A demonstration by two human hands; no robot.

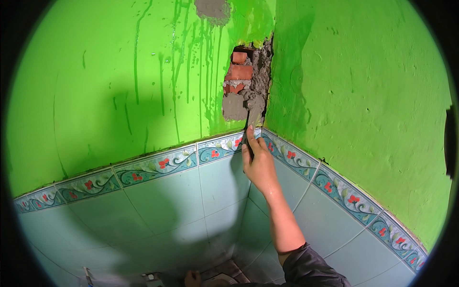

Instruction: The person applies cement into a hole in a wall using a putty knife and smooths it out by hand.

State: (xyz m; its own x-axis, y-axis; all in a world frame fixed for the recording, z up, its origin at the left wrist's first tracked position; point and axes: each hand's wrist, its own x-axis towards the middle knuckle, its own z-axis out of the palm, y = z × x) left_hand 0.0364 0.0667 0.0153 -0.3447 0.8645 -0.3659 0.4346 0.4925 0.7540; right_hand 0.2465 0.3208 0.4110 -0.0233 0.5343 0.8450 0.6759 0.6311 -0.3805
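My right hand (259, 162) is closed around a trowel (255, 116), its index finger stretched along the tool. The blade points up into a broken-out hole in the green wall, beside the corner. A lump of wet grey mortar (253, 99) sits at the blade's tip, touching the hole's lower part. Red bricks (239, 72) show inside the hole, with rough mortar (261, 71) down its right side and a smoother grey patch (234, 107) below them. At the bottom edge, my left hand (192, 278) shows only in part; its grip is unclear.
Two green walls (358, 86) meet at the corner, above pale tiles (162, 201) and a flowered border (158, 165). Another grey mortar patch (213, 10) is higher up, with wet streaks below. Partly visible low down are a pale round-edged object (221, 279) and a tap-like fitting (88, 275).
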